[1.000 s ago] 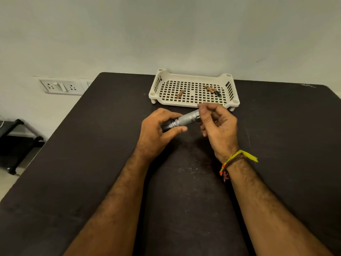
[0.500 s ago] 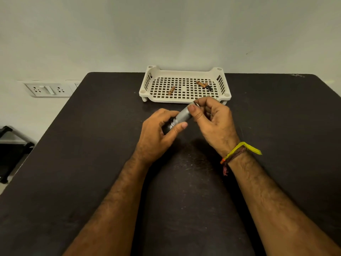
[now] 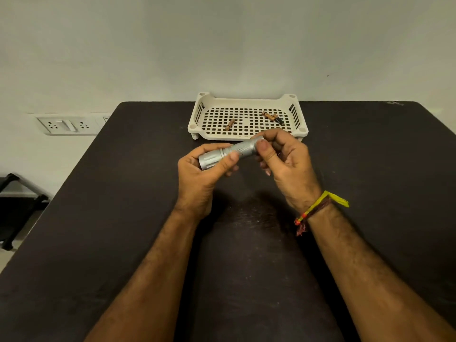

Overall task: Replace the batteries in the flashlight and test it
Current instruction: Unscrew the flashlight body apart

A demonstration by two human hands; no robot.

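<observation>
A silver flashlight (image 3: 237,150) lies almost level above the black table (image 3: 123,193), its wide head pointing left. My left hand (image 3: 199,174) grips the head end, thumb across the ribbed collar. My right hand (image 3: 283,161) pinches the tail end between thumb and fingers, and the tail cap is hidden under them. Behind the hands stands a cream perforated tray (image 3: 246,99). One copper-coloured battery (image 3: 230,124) lies in its middle. Two more batteries (image 3: 272,117) lie together at its right.
A white wall rises right behind the table's far edge. A socket and switch plate (image 3: 65,125) is on the wall at the left. A dark stand (image 3: 17,206) sits on the floor left of the table. My right wrist wears a yellow thread band (image 3: 320,206).
The flashlight has tipped from a steeper slant to nearly level, and more of its head now shows out of my left hand. Both hands kept their hold.
</observation>
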